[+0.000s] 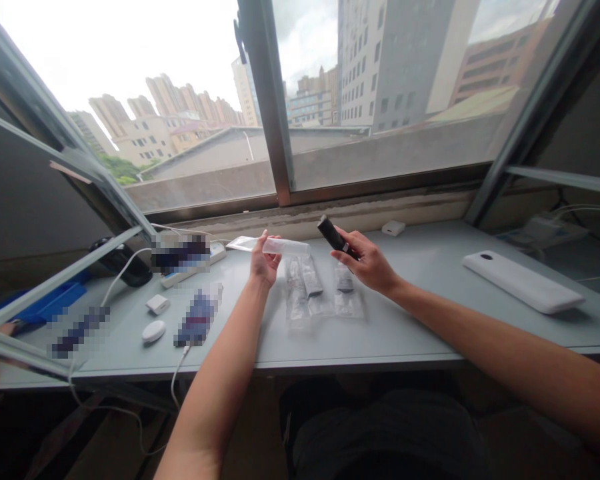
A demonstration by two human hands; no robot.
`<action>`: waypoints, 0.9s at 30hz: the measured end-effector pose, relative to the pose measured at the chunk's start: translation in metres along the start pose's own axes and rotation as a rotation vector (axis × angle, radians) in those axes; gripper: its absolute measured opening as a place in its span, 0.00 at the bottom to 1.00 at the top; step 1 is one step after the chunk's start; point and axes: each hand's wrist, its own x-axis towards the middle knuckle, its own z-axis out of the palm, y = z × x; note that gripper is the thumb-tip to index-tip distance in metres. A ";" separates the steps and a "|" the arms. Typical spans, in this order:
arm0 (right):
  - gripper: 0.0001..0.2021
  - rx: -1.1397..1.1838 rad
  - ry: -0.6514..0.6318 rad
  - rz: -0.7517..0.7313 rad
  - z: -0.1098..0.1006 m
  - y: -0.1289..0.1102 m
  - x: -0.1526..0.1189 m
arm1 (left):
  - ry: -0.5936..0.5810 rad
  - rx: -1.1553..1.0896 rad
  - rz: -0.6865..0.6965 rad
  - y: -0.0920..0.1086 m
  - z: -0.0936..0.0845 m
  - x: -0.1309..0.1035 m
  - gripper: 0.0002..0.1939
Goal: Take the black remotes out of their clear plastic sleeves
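Note:
My left hand pinches a clear plastic bag, which stretches out flat to both sides of the fingers. Held up in my right hand is a short black cylindrical object, tilted with its end toward the window; its exact kind I cannot make out. On the table between and below the hands lie clear bags with dark items inside. Another bagged dark item rests just under my right hand, partly hidden by it.
A white power bank-like slab lies at the right. To the left are a power strip, a white adapter, a round white case, blurred phones with cables, and a dark bottle. A white box sits by the window.

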 end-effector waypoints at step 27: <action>0.08 0.823 0.051 0.811 -0.007 -0.009 0.015 | 0.006 0.005 0.004 -0.003 0.000 0.000 0.14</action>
